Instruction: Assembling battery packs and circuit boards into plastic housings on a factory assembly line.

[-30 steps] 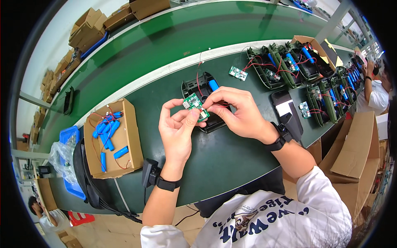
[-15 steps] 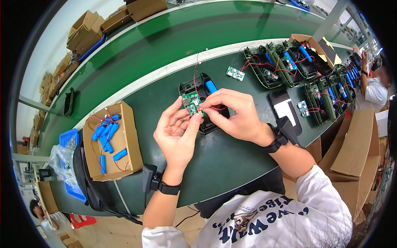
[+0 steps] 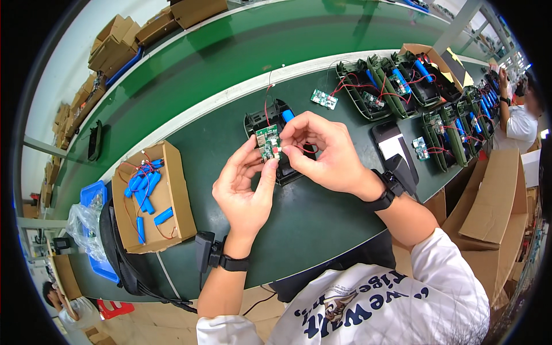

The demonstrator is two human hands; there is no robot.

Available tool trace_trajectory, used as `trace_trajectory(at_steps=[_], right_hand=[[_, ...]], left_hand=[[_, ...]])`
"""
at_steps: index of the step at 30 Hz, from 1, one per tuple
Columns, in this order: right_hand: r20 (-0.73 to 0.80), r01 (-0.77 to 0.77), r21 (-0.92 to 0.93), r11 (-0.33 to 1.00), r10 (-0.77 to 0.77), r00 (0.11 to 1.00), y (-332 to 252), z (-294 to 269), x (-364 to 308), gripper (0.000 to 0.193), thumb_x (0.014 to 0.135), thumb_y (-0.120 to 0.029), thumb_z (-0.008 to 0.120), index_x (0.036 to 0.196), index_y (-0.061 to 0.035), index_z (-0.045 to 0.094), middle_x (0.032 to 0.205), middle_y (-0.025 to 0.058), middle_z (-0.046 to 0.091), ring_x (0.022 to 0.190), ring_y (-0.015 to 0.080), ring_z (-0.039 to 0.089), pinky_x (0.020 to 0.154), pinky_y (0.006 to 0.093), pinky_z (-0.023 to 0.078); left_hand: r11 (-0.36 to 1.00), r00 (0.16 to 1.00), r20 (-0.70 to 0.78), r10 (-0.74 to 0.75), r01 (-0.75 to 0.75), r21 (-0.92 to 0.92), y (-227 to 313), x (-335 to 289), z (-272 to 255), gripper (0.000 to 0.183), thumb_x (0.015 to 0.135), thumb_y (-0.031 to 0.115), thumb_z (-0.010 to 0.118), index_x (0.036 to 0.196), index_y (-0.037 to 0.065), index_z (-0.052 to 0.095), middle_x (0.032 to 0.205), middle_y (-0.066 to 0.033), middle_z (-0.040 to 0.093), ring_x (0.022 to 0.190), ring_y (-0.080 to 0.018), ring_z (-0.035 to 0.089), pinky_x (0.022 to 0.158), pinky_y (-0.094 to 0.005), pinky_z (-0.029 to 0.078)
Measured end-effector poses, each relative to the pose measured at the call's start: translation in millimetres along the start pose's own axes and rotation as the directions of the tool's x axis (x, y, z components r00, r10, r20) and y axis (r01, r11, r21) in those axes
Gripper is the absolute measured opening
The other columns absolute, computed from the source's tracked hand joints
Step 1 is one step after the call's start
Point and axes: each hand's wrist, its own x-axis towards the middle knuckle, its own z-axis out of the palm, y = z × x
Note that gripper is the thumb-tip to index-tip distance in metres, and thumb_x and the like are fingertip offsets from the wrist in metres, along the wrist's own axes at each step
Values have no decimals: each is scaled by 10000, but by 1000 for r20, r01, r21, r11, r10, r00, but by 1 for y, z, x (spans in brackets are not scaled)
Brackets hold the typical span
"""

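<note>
A small green circuit board (image 3: 265, 138) is gripped by its edges between the thumb and fingers of my left hand (image 3: 244, 192). My right hand (image 3: 329, 150) is closed in a pinch at the board's right edge, on a red wire's end beside a small white connector; the fingertips partly hide the contact. Below both hands lies a dark plastic housing (image 3: 252, 122), with a blue cylindrical battery (image 3: 288, 115) in it. Red wires run from the housing toward the board and my right fingers.
A cardboard box (image 3: 187, 215) of blue batteries with red wires stands left. Several dark green housings (image 3: 359, 103) sit at right, with loose circuit boards (image 3: 324, 99) and a black phone-like object (image 3: 382, 138) nearby. A co-worker (image 3: 520, 123) is at far right.
My left hand has turned the circuit board slightly more upright. My right fingers have curled in closer to its right edge. The whole view has shifted a little.
</note>
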Motion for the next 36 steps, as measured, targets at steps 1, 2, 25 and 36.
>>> trace_trajectory(at_steps=[1,2,25,36], right_hand=[[2,-11,24,1000,11,1000,0,1,0,192,844,8,696,1025,9,632,865,52,699,737,90,652,694,256,550],[0,-12,22,1000,12,1000,0,0,0,192,844,8,696,1025,9,632,865,52,699,737,90,652,694,256,550],[19,45,-205,978,-42,999,-1,-3,1,114,827,-53,723,891,21,665,793,95,636,691,162,641,632,284,511],[24,82,-252,964,-78,997,-1,-2,-3,82,898,-62,704,899,12,670,783,82,624,642,154,592,587,291,475]], left_hand=[[1000,1000,-10,-1,1,-8,0,0,0,449,873,-101,722,1302,-96,589,1103,-182,719,997,-191,712,867,-304,585],[1000,1000,-8,-1,1,-10,1,0,1,449,873,-101,722,1302,-96,589,1103,-182,719,997,-191,712,867,-304,585],[998,998,-54,-29,26,-49,-2,-3,1,354,870,-75,753,1185,-78,592,1061,-162,707,973,-177,708,857,-296,594],[999,998,-63,-28,26,-28,-2,-6,1,275,869,-84,749,1104,-83,608,1070,-185,709,979,-198,720,869,-309,599]])
